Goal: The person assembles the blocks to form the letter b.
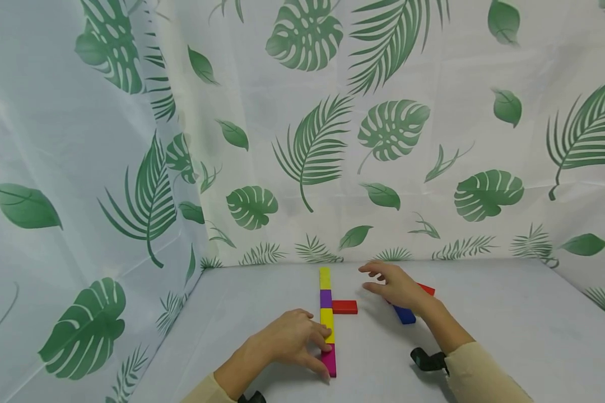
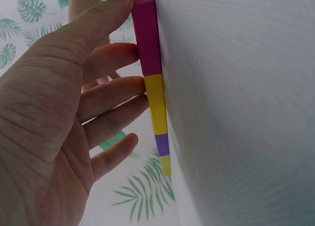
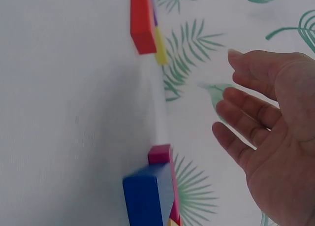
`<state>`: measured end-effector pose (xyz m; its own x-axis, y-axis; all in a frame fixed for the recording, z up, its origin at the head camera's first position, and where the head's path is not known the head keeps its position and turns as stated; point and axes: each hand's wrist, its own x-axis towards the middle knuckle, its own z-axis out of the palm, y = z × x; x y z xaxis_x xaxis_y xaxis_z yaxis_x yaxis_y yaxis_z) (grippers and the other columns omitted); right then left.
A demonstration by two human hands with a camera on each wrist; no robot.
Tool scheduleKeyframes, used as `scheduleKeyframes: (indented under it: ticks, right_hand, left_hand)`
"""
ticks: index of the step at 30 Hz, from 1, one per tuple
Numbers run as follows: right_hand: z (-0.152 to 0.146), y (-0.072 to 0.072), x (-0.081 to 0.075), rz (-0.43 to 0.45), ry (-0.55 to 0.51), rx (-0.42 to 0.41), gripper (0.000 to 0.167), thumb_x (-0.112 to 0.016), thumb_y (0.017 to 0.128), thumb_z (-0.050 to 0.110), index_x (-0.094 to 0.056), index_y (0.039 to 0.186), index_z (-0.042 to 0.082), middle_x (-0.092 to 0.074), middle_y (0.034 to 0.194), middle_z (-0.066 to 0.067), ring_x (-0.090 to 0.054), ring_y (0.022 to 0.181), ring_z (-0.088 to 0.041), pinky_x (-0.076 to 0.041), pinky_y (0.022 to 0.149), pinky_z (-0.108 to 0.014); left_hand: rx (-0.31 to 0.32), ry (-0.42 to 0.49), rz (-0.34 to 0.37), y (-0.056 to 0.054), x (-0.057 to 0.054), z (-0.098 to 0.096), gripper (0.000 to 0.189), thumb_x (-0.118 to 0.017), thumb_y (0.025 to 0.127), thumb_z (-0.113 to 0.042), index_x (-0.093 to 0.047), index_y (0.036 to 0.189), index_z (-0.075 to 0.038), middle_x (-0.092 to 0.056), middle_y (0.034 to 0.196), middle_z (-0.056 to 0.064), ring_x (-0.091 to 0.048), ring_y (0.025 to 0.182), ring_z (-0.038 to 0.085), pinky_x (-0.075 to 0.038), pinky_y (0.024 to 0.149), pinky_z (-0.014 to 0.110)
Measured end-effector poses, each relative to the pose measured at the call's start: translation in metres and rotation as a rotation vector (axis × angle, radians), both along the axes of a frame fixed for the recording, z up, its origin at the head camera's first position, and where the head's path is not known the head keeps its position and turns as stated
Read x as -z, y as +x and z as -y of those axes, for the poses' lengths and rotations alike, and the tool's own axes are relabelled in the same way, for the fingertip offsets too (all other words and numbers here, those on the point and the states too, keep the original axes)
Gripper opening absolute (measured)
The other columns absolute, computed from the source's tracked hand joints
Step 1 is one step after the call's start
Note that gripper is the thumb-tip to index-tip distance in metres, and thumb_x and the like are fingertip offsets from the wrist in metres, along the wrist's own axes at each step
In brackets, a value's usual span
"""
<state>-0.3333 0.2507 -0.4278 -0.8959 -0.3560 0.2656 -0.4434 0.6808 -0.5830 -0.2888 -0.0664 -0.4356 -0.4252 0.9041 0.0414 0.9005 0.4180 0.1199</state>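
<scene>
Along a straight row on the table lie a magenta block (image 1: 331,362), a yellow block (image 1: 327,318), a purple block (image 1: 325,299) and another yellow block (image 1: 325,278), end to end. A red block (image 1: 345,307) sticks out to the right beside the purple one. My left hand (image 1: 294,338) rests at the row's near end, thumb by the magenta block's near corner and loosely extended fingertips along the magenta and near yellow blocks. Raised over the table to the right of the row, my right hand (image 1: 395,285) holds nothing, its fingers relaxed and spread.
Under and behind the right hand lie more blocks: a blue block (image 1: 405,316), a red block (image 1: 426,289) and a magenta block (image 3: 160,154), partly hidden. A leaf-patterned curtain (image 1: 322,224) borders the white table (image 1: 242,296) at the back and left.
</scene>
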Motion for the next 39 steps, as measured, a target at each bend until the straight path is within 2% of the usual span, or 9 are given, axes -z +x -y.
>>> scheduleKeyframes:
  ticks: [10, 14, 20, 39]
  right_hand:
    - [-0.023, 0.002, 0.004, 0.009, -0.002, 0.032, 0.038, -0.072, 0.099, 0.026, -0.067, 0.134, 0.012, -0.068, 0.132, -0.011, -0.062, 0.121, -0.038, -0.057, 0.099, -0.05]
    - [-0.027, 0.001, 0.006, 0.011, -0.015, 0.027, 0.038, -0.073, 0.099, 0.026, -0.067, 0.133, 0.01, -0.067, 0.132, -0.016, -0.062, 0.119, -0.039, -0.057, 0.098, -0.053]
    - [-0.031, -0.001, 0.008, 0.059, -0.005, 0.057, 0.038, -0.073, 0.099, 0.028, -0.068, 0.133, 0.012, -0.066, 0.132, -0.016, -0.062, 0.12, -0.038, -0.057, 0.098, -0.05]
    - [-0.038, -0.001, 0.01, 0.148, 0.038, 0.06, 0.037, -0.074, 0.097, 0.017, -0.068, 0.131, 0.004, -0.064, 0.132, -0.019, -0.056, 0.127, -0.045, -0.051, 0.104, -0.063]
  left_hand:
    - [0.001, -0.009, -0.007, 0.001, 0.0, 0.0, 0.052, -0.074, 0.083, -0.071, -0.08, 0.119, -0.034, -0.072, 0.128, -0.017, -0.063, 0.118, -0.007, -0.049, 0.112, 0.035]
    - [0.009, -0.001, -0.015, 0.001, 0.0, 0.0, 0.052, -0.075, 0.083, -0.07, -0.08, 0.119, -0.033, -0.073, 0.128, -0.016, -0.064, 0.118, -0.006, -0.049, 0.112, 0.036]
    - [0.006, 0.004, 0.0, 0.001, 0.0, 0.0, 0.052, -0.075, 0.083, -0.069, -0.08, 0.119, -0.032, -0.073, 0.128, -0.016, -0.064, 0.118, -0.006, -0.05, 0.112, 0.037]
    - [-0.003, -0.004, -0.007, 0.001, 0.001, 0.0, 0.054, -0.074, 0.082, -0.072, -0.079, 0.12, -0.034, -0.071, 0.131, -0.016, -0.063, 0.121, -0.005, -0.049, 0.113, 0.037]
